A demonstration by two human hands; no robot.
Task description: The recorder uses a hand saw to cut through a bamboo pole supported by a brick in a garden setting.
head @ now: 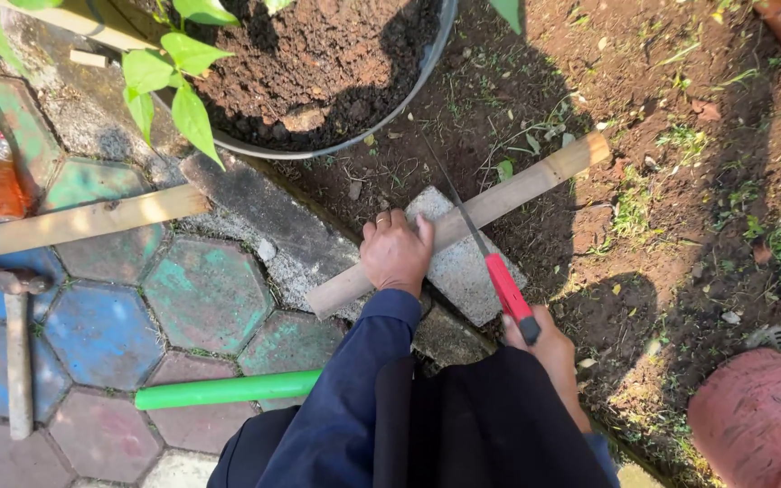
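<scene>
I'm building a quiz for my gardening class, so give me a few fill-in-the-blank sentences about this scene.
1. The left hand presses the long wooden slat onto a grey ____ block.
2. The right hand holds a hand saw with a ____ handle.
3. The rusty hammer lies on ____-shaped pavers.

Missing: concrete; red; hexagon

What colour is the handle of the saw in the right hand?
The saw handle is red with a black end, seen in the head view.
</scene>
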